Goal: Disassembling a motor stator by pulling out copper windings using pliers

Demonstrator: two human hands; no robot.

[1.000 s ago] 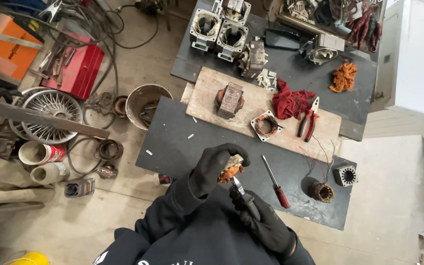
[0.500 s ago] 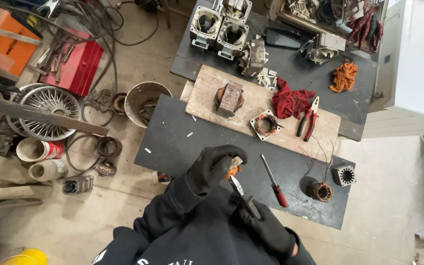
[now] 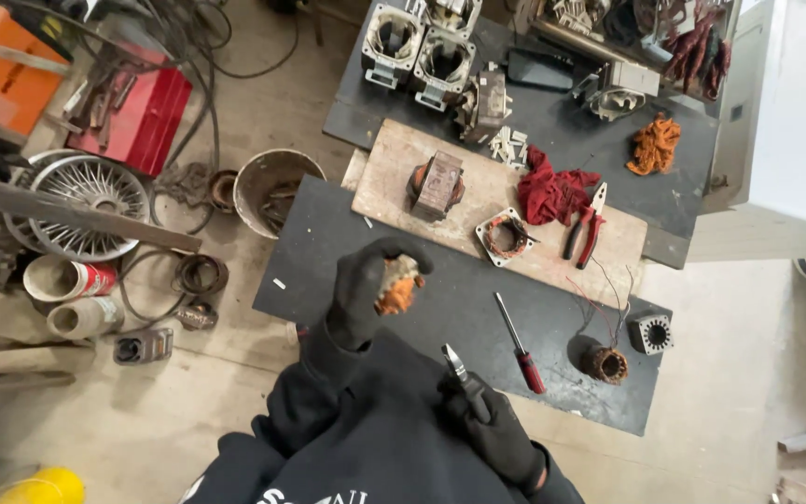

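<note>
My left hand (image 3: 366, 291), in a black glove, is raised over the dark work mat (image 3: 347, 252) and grips a small motor coil with orange-brown copper winding (image 3: 398, 289). My right hand (image 3: 496, 429), also gloved, sits lower and closer to my body and holds a small pair of cutters (image 3: 457, 366) with the jaws pointing up and left, a short way from the coil. A red-handled screwdriver (image 3: 520, 343) lies on the mat just right of my hands.
A wooden board (image 3: 394, 154) carries a transformer block (image 3: 437, 185), a small stator (image 3: 504, 235), a red rag (image 3: 552, 193) and red pliers (image 3: 586, 224). A wound stator (image 3: 605, 364) lies at the mat's right end. Motor housings (image 3: 422, 47), a bucket (image 3: 272, 187) and a fan guard (image 3: 81, 201) surround the bench.
My right hand has drawn the cutters down and away from the coil. My left hand has lifted and turned the coil slightly to the left.
</note>
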